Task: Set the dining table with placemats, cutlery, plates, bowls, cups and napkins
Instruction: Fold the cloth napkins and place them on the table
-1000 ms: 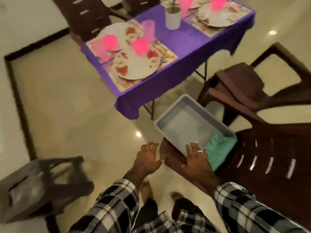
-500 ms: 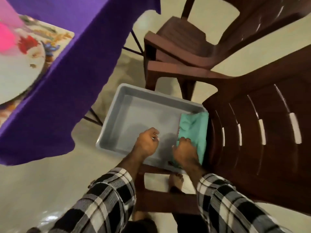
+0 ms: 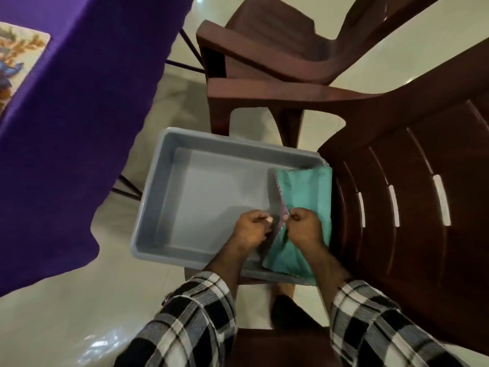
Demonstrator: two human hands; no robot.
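A grey plastic tray (image 3: 158,192) rests on the seat of a brown chair in front of me. At its right end lies a stack of folded teal napkins (image 3: 307,192), with a purplish layer showing along the left edge. My left hand (image 3: 251,229) and my right hand (image 3: 304,226) are both in the tray, side by side, fingers curled, pinching the near left edge of the napkin stack and lifting it. The rest of the tray holds nothing.
The table with its purple cloth (image 3: 66,128) hangs over the left side; a floral placemat (image 3: 18,56) shows at its far left. A brown chair back (image 3: 410,207) stands right of the tray; another brown chair (image 3: 277,49) sits behind it. Glossy tile floor lies below.
I have leaned in over the tray. My left hand moved right to join my right hand at the napkin stack, and both now pinch its edge, which has lifted.
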